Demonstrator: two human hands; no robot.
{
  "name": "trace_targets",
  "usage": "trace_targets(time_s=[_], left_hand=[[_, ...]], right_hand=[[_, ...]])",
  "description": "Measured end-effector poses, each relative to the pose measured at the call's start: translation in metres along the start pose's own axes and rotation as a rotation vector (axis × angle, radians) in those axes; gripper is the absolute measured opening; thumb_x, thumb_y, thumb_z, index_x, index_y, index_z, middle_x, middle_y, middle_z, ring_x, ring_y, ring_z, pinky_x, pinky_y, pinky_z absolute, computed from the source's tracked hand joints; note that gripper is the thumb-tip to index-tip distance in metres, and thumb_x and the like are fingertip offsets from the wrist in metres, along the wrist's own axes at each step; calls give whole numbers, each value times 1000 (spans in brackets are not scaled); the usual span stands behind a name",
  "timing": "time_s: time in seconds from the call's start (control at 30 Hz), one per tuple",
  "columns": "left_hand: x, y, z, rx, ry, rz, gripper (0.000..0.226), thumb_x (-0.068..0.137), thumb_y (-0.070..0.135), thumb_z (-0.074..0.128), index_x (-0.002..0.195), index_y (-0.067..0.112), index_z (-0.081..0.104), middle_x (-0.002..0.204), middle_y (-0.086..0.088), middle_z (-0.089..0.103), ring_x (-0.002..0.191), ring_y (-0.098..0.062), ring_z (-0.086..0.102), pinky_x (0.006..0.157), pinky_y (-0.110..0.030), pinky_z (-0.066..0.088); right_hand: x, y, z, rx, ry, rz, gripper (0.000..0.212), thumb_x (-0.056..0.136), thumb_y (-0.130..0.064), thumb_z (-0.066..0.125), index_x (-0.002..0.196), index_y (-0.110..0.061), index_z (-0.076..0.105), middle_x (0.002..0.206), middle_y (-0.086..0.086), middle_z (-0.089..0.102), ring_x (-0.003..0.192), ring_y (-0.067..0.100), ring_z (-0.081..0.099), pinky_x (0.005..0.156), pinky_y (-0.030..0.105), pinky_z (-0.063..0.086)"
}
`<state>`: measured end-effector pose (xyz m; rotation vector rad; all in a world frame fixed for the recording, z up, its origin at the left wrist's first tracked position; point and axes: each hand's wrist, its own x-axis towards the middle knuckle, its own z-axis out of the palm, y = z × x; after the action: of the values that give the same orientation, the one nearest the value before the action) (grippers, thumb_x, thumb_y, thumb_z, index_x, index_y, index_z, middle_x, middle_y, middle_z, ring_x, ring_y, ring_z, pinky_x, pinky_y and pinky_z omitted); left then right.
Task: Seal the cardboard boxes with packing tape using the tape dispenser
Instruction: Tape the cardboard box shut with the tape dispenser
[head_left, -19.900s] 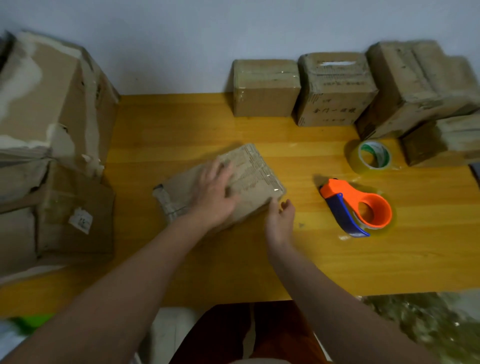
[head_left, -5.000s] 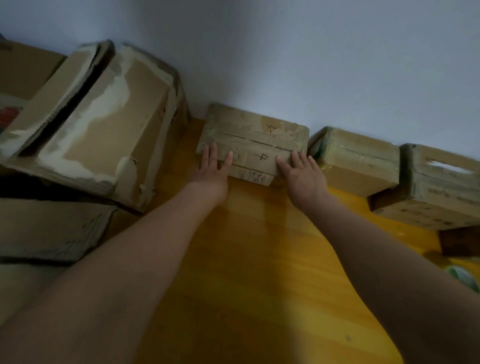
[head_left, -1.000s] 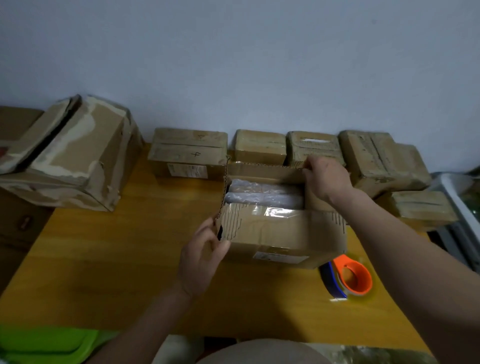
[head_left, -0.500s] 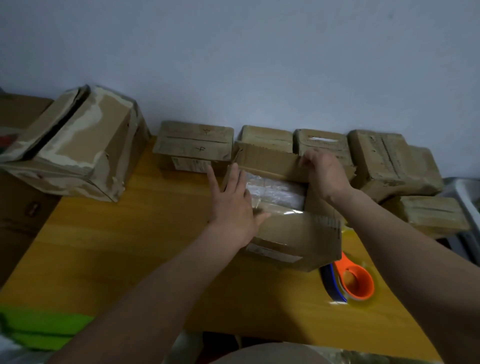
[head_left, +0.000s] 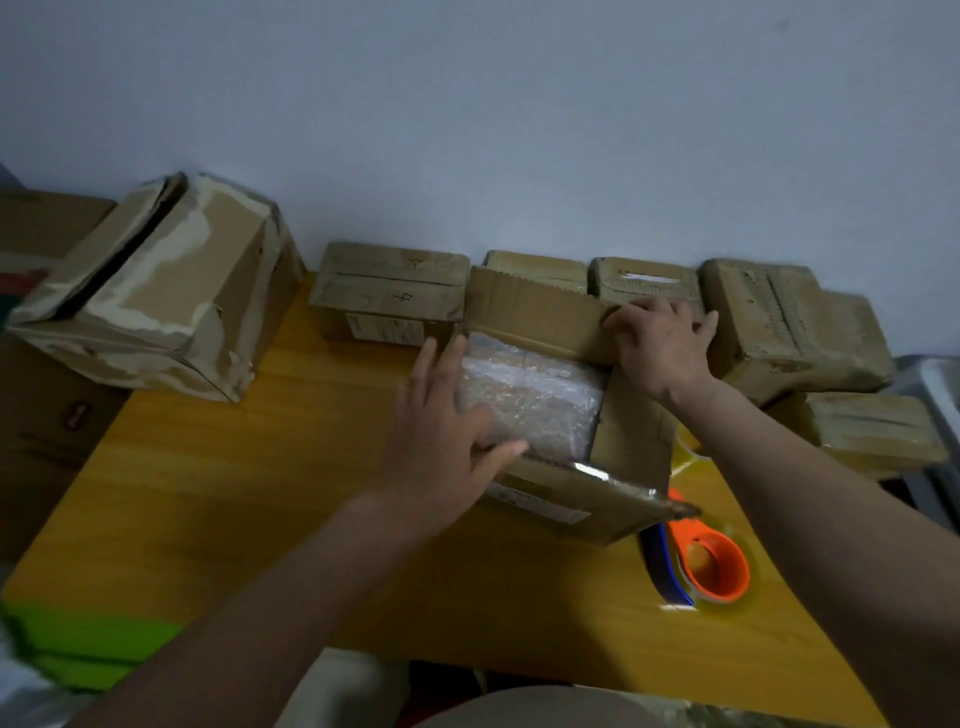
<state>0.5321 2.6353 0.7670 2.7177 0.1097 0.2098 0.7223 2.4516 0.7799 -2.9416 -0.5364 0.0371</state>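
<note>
An open cardboard box (head_left: 566, 512) stands mid-table, with bubble wrap (head_left: 530, 395) showing inside. My left hand (head_left: 441, 436) lies flat, fingers spread, on the box's left edge and the wrap. My right hand (head_left: 657, 340) presses with straight fingers on the far flap (head_left: 530, 312), which stands up. The near flap hangs outward. The orange and blue tape dispenser (head_left: 701, 564) lies on the table right of the box, untouched.
Several taped boxes (head_left: 389, 296) line the wall behind the open one. A large torn carton (head_left: 156, 291) sits at the left. A clear tape roll (head_left: 685, 452) peeks out behind the box's right side. The yellow table (head_left: 234, 467) has bare wood at front left.
My left hand moved from the box's left corner onto its top and now lies flat on the bubble wrap. The right hand stays on the far flap. The view has drawn closer.
</note>
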Motion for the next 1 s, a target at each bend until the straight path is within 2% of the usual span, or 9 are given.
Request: trace_targets(time_s=[0.17,0.3,0.37,0.5,0.6,0.67,0.73,0.87,1.0], left_hand=[[-33,-25,9,-180,-275,68,52,67,71,64,80,23,48,161,8,-5,148,-18,1,116,-40,17],[-22,-28,14,-79,-372,80,51,71,43,79,96,27,37,137,3,48,137,-12,34,119,-39,5],[-11,-28,12,-77,-399,36,44,77,17,73,99,28,37,115,7,56,114,-10,48,113,-33,21],[17,-23,-2,-166,-293,-129,37,85,19,71,103,30,40,108,4,55,94,-13,54,73,-26,48],[41,-21,-1,71,-2,-175,83,71,43,81,135,24,32,136,-4,40,120,-21,43,98,-35,42],[55,-26,5,101,45,-211,110,64,50,83,147,31,13,151,-7,19,137,-27,26,110,-45,32],[65,-35,12,-8,-15,-261,115,64,47,84,148,40,6,156,-4,5,142,-30,15,111,-51,30],[73,-49,28,-154,-263,-292,105,76,39,78,151,44,4,158,-1,8,140,-32,22,108,-53,35],[71,-44,33,-83,-274,-343,96,78,49,73,150,41,10,144,-6,25,125,-29,36,98,-46,41]], right_hand=[[-1,-1,3,12,-3,-2,28,97,-24,43,117,-29,63,140,6,44,135,36,27,112,64,1],[-7,0,4,40,36,-29,27,97,-21,44,115,-25,64,137,3,46,133,34,30,112,63,2],[-15,1,7,31,76,-44,24,95,-18,46,110,-21,65,130,2,52,129,32,36,113,63,2],[-36,2,11,127,126,-83,5,89,-15,49,90,-16,54,94,5,61,105,28,53,116,53,8],[-49,-1,14,290,-12,-101,6,94,-19,45,91,-19,40,83,1,53,86,25,53,96,39,33],[-53,-3,11,336,-155,-58,14,100,-27,41,88,-20,39,84,-1,50,82,21,48,69,30,27],[-53,-1,4,451,-258,-16,25,100,-39,41,79,-27,44,81,-8,50,82,17,47,62,28,26],[-52,9,5,386,-377,3,37,85,-52,63,106,-23,56,111,2,60,104,22,55,87,36,46],[-64,18,27,137,-288,138,71,84,-49,64,145,-26,33,151,11,25,137,35,24,111,45,27]])
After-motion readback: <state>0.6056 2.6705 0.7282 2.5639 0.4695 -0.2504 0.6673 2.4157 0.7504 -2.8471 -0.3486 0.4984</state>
